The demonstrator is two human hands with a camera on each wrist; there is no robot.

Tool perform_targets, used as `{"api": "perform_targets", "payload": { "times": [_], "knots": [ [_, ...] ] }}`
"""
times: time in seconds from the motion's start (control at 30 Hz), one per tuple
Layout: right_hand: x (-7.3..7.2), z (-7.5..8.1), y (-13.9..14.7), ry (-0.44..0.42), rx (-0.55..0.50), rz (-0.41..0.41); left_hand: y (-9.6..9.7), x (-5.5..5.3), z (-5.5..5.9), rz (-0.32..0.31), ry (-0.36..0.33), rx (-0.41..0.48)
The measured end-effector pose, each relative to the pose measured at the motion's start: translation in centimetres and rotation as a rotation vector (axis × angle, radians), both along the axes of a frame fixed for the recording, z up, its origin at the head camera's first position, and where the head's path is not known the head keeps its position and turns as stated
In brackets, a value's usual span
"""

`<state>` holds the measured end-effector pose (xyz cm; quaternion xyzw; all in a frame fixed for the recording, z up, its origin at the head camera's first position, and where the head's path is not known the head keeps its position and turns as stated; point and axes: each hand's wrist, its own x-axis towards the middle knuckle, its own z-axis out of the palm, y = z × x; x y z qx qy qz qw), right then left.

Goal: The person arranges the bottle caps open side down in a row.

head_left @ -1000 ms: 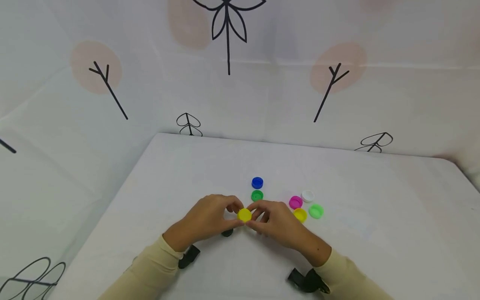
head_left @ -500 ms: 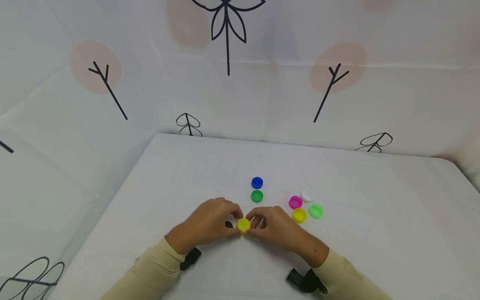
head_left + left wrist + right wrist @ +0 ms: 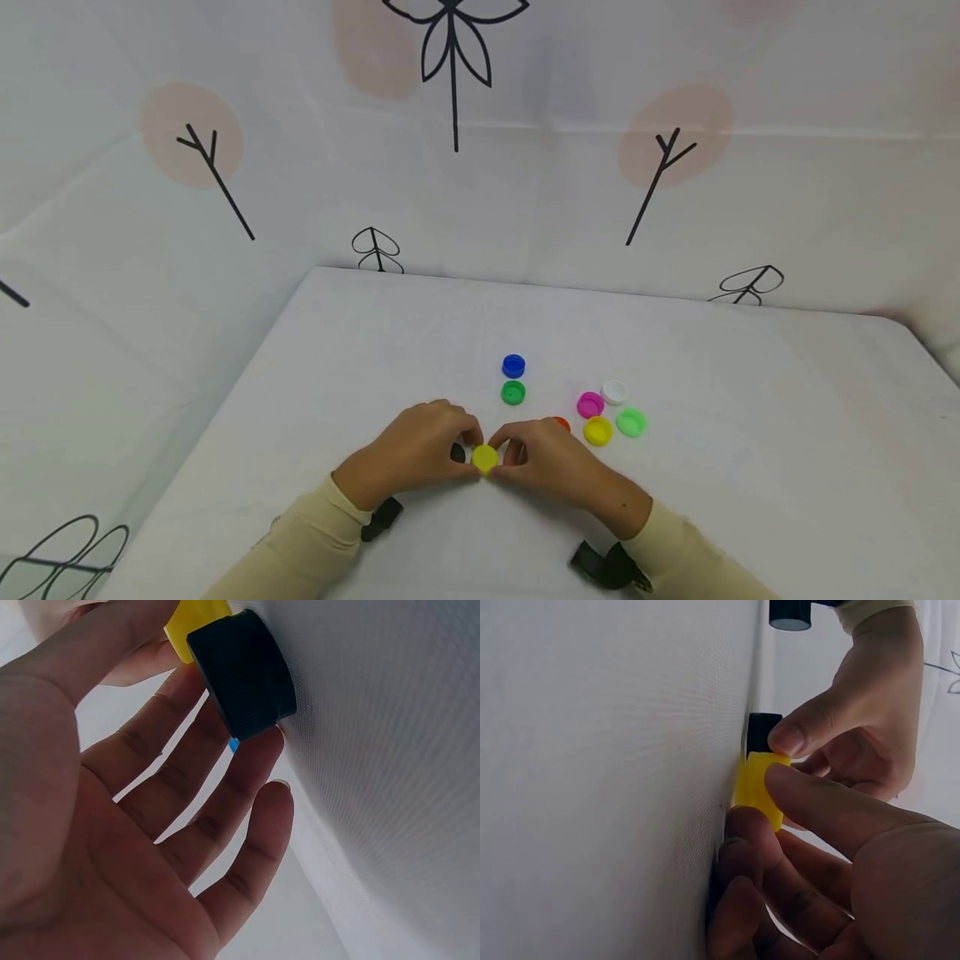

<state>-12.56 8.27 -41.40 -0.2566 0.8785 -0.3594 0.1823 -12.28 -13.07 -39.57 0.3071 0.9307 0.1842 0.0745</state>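
In the head view a yellow bottle cap (image 3: 485,459) is pinched from both sides between my hands, low at the table surface. My left hand (image 3: 417,444) holds its left edge with thumb and index finger. My right hand (image 3: 553,460) pinches the opposite edge the same way, its other fingers curled beneath. A dark bottle cap (image 3: 244,675) stands right beside the yellow one, near the left fingers; the head view shows only a sliver of it behind the left hand. Whether the two caps touch, I cannot tell.
Beyond the hands lie a blue cap (image 3: 513,366) and a green cap (image 3: 513,392). To the right are pink (image 3: 590,405), white (image 3: 615,392), light green (image 3: 632,422) and another yellow cap (image 3: 597,431). An orange-red cap (image 3: 561,424) is partly hidden by the right hand.
Both hands have brought the yellow cap down and towards my body. The orange-red cap has come into view behind the right hand. The other caps have stayed put.
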Motion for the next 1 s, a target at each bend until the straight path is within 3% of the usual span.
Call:
{"api": "perform_targets", "payload": {
  "times": [1.0],
  "knots": [
    [0.39, -0.06, -0.46, 0.032, 0.048, -0.029, 0.12, 0.06, 0.12, 0.011, -0.037, -0.024]
  ]
}}
